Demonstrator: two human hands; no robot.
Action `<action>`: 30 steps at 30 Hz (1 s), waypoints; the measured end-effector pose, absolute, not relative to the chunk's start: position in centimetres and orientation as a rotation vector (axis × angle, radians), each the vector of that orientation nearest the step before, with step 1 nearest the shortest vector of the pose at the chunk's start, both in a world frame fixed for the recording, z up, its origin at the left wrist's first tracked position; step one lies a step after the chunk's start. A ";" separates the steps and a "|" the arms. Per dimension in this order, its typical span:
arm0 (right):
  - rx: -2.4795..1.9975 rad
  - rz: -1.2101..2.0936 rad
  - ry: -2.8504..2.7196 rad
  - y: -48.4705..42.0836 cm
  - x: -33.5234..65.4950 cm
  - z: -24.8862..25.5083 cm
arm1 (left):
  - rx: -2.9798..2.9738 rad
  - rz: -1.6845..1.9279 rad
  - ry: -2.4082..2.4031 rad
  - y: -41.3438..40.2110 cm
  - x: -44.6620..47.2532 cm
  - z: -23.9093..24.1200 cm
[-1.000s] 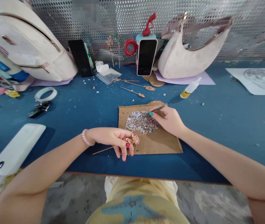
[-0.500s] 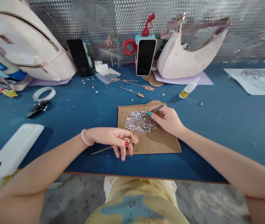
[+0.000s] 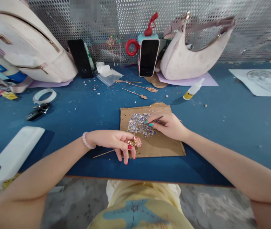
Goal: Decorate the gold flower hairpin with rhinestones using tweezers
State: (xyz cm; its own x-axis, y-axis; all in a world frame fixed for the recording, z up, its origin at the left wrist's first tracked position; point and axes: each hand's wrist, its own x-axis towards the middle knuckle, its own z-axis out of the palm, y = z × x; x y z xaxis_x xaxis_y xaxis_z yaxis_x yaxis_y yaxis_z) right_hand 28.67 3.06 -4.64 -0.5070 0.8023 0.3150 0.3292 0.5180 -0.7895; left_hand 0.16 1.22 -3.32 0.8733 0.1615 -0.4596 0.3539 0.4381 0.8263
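Pinching tweezers [image 3: 158, 119] over sequins [image 3: 136, 124], right hand [image 3: 171, 127] curls; left hand [image 3: 112, 141] clasps hairpin [image 3: 135, 142].

The left hand [image 3: 112, 142] pinches a gold hair stick [image 3: 134, 142] by its decorated head, over the near edge of a cardboard sheet [image 3: 164, 147] on the blue worktop [image 3: 221, 127]. The right hand [image 3: 172, 126] grips tweezers [image 3: 156, 120], tips down in a pile of glittery sequins [image 3: 137, 124] on the cardboard. A glue bottle [image 3: 193, 89] lies farther back.
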 end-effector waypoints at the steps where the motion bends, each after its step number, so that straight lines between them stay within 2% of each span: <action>1: -0.898 0.886 -2.088 3.0 28.7 -4.6 | 1.131 -0.124 0.516 1.2 0.1 -3.4; 30: -1.204 0.758 -1.950 3.3 28.6 -4.9 | 1.112 -0.117 0.529 1.2 0.0 -3.2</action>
State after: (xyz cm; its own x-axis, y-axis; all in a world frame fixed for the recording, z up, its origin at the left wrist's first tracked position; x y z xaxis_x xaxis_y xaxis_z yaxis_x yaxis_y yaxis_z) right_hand 28.62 3.30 -4.89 -0.3118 0.9127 0.2639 0.4947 0.3931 -0.7750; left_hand 0.00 1.22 -3.16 0.8710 0.1693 -0.4612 0.3478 0.4505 0.8222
